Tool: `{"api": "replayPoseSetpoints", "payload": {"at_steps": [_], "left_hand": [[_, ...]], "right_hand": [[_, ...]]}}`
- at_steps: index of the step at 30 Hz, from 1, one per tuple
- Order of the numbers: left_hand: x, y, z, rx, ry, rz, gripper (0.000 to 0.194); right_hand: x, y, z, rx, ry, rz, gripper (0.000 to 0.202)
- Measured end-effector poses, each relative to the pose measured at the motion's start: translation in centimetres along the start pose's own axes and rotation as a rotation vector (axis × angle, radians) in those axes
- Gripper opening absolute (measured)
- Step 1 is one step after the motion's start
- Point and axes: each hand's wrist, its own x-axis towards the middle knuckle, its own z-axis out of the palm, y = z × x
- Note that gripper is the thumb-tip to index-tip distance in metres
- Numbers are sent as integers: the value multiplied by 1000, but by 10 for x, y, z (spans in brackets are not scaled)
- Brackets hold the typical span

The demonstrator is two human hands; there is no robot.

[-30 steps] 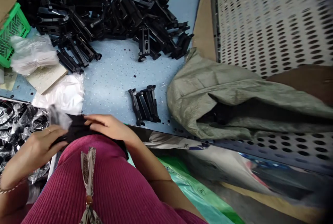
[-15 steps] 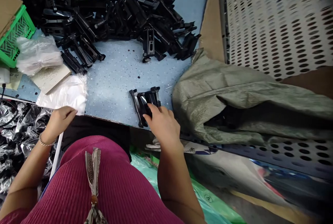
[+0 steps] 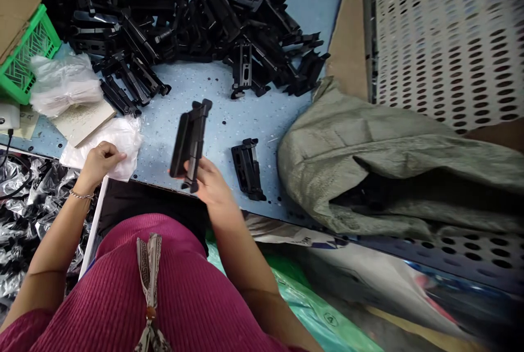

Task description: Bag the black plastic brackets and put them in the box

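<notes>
My right hand is closed on a black plastic part, lifted above the blue tabletop. A second black part lies on the table to the right of it. My left hand rests over a stack of thin clear bags at the table's front edge, thumb and fingers pinched together at the bags. Whether a bag is between those fingertips is too small to make out.
Many black parts are heaped at the back. At the left stand a green basket and more bags on a board. A grey-green sack lies right. Bagged items fill a container at lower left.
My right hand has picked up one black part and moved left with it, leaving the other on the table. My left hand has shifted slightly up and right over the bags.
</notes>
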Motion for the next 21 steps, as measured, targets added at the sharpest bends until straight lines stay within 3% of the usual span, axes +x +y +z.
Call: {"api": "replayPoseSetpoints", "payload": {"at_steps": [4, 7, 10, 12, 14, 16, 19, 21], "left_hand": [[-7, 9, -1, 53, -34, -2, 21], [-20, 14, -10, 247, 71, 154, 12], [-29, 14, -20, 603, 60, 379, 31], [-26, 12, -24, 715, 22, 428, 41], [-19, 9, -26, 667, 18, 448, 48], [-15, 9, -26, 564, 20, 479, 53], [-28, 12, -20, 476, -17, 550, 61], [-50, 17, -11, 468, -110, 613, 66]], "right_hand": [[40, 13, 66, 335, -302, 149, 42], [56, 26, 86, 345, -313, 237, 38], [50, 31, 82, 343, -230, 197, 39], [36, 32, 71, 379, -283, 163, 40], [22, 33, 61, 400, -457, 228, 40], [14, 38, 54, 415, -613, 384, 35], [18, 49, 58, 472, -588, 543, 25], [25, 53, 68, 464, -490, 512, 21]]}}
